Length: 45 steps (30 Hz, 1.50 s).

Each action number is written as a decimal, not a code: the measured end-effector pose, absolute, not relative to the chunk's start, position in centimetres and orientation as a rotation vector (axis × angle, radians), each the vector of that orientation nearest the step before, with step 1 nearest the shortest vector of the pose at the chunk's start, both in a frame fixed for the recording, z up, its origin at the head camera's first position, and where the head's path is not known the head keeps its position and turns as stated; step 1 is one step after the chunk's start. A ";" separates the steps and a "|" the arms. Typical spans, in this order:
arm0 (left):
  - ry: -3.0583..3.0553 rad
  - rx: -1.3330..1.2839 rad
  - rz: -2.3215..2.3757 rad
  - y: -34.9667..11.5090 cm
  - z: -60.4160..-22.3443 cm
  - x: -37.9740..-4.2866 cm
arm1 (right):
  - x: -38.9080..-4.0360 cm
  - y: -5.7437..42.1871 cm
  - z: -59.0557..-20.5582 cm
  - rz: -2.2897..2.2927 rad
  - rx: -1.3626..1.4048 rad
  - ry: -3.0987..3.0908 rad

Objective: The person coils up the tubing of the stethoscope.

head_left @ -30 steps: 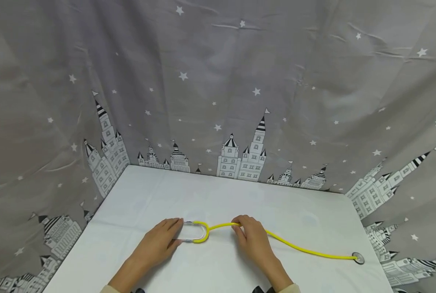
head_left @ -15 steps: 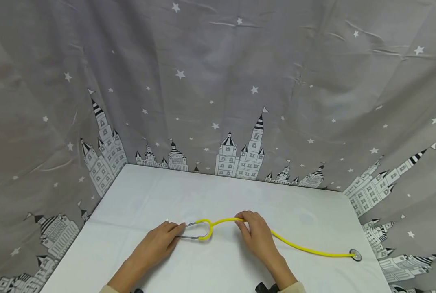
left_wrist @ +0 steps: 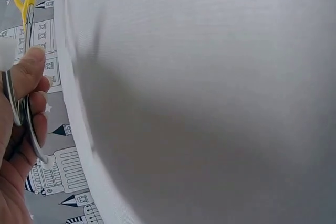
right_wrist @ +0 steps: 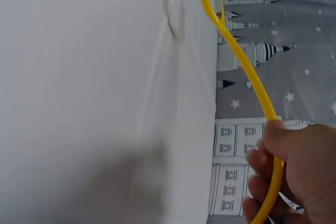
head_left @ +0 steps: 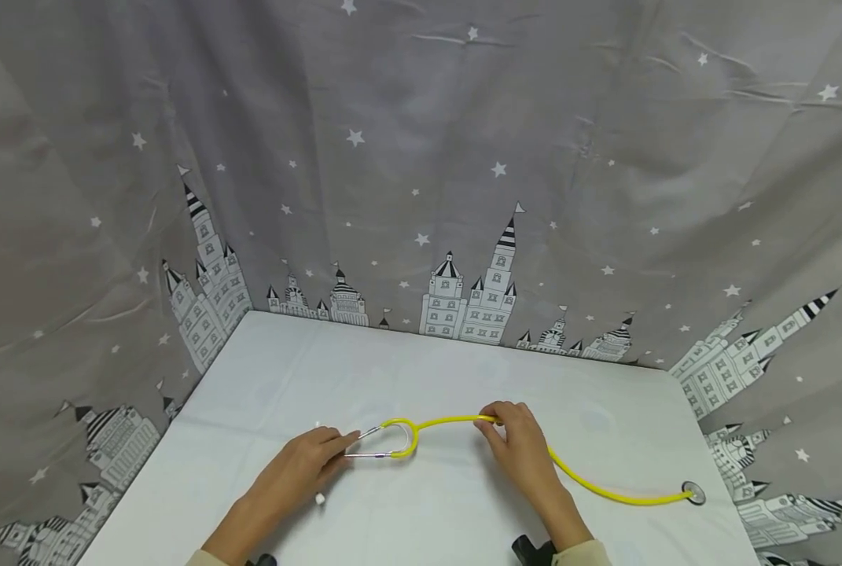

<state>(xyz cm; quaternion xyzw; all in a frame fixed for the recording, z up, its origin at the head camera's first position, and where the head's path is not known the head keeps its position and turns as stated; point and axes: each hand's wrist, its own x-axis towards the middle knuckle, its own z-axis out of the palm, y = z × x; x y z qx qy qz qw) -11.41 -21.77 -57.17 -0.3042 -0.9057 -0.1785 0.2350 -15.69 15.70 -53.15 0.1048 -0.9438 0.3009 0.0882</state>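
A stethoscope with yellow tubing (head_left: 452, 420) stretches across the head view. My left hand (head_left: 296, 468) grips its metal ear tubes (head_left: 373, 455), fingers curled round them in the left wrist view. One white eartip (head_left: 320, 498) pokes out below that hand, and the curved end of a tube (left_wrist: 35, 140) shows past the fingers. Further right, my right hand (head_left: 523, 448) holds the tubing between thumb and fingers; the right wrist view shows the yellow tube (right_wrist: 244, 61) running through the hand. The round chest piece (head_left: 694, 494) lies at the tubing's right end on the table.
The white-covered table (head_left: 406, 527) runs back to a grey curtain (head_left: 421, 157) printed with stars and castles. The curtain also hangs along the left and right sides. A black wrist camera mount (head_left: 531, 552) sits by the right sleeve.
My right hand has slid rightward with the tubing. The stethoscope's yellow fork has shifted right and slightly up, and the ear tubes have turned in my left hand, an eartip now showing below it.
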 end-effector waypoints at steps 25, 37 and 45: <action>-2.455 -0.954 -0.570 -19.0 -55.3 -10.9 | -15.8 15.2 -50.8 1.046 0.657 -2.601; -2.455 -1.035 -0.581 -17.3 -55.1 -10.8 | -15.5 12.8 -50.0 1.037 0.887 -2.601; -2.381 -1.116 -0.576 -16.0 -54.9 -10.5 | -15.0 11.8 -50.6 1.003 1.014 -2.606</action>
